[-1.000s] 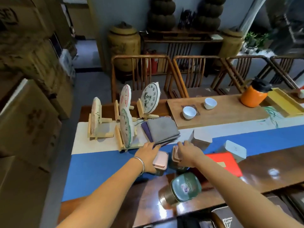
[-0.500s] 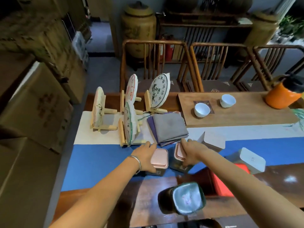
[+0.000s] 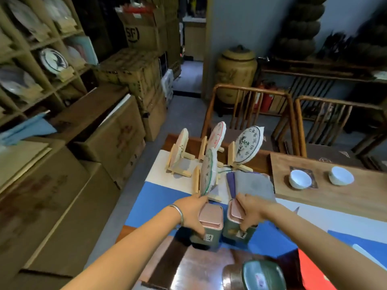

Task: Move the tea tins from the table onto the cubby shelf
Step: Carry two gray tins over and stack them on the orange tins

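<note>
Two green square tea tins with pink lids are lifted a little above the blue table runner [image 3: 159, 197]. My left hand [image 3: 191, 214] grips the left tin [image 3: 209, 229] from its left side. My right hand [image 3: 250, 212] grips the right tin [image 3: 234, 225] over its lid. A third tin with a green lid [image 3: 259, 273] lies on its side at the table's near edge. The wooden cubby shelf [image 3: 31, 49] stands at the far left, with tea cakes in its compartments.
Tea cakes on wooden stands [image 3: 209, 162] and folded grey cloths [image 3: 251, 183] sit just beyond the tins. Two white cups [image 3: 299, 181] rest on a wooden board at the right. Stacked cardboard boxes [image 3: 88, 147] fill the floor between table and shelf. Chairs [image 3: 247, 114] stand behind. A red box [image 3: 314, 271] lies at lower right.
Both hands closed round the two pink-lidded tins and raised them off the runner. The view has swung left, bringing the boxes and cubby shelf into sight.
</note>
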### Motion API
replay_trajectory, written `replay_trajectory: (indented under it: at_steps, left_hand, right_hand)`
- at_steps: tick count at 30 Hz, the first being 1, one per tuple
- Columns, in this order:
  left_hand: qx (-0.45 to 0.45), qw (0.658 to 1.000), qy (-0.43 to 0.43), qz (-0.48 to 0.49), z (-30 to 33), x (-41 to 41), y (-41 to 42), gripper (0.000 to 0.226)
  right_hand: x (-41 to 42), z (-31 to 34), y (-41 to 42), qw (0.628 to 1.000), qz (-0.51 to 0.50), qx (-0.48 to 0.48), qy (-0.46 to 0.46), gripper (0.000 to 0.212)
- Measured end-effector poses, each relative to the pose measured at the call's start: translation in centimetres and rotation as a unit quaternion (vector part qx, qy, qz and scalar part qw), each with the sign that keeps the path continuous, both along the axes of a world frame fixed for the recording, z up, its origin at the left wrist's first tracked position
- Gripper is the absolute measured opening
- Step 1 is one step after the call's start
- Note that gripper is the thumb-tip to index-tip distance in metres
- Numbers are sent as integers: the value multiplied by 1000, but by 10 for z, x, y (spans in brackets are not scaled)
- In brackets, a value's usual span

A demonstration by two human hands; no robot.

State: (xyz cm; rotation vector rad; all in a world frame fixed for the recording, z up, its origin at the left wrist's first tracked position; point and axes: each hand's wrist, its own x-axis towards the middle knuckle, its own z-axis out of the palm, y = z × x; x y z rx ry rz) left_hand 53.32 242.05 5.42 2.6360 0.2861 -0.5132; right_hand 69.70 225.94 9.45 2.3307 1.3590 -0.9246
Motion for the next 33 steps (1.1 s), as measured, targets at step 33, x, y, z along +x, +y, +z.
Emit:
replay_trajectory:
  at_steps: [33]
  left_hand:
    - [190, 721, -174, 643, 275, -745, 96, 81]
  right_hand:
    - [-656, 265, 372, 772, 580, 220, 139, 58]
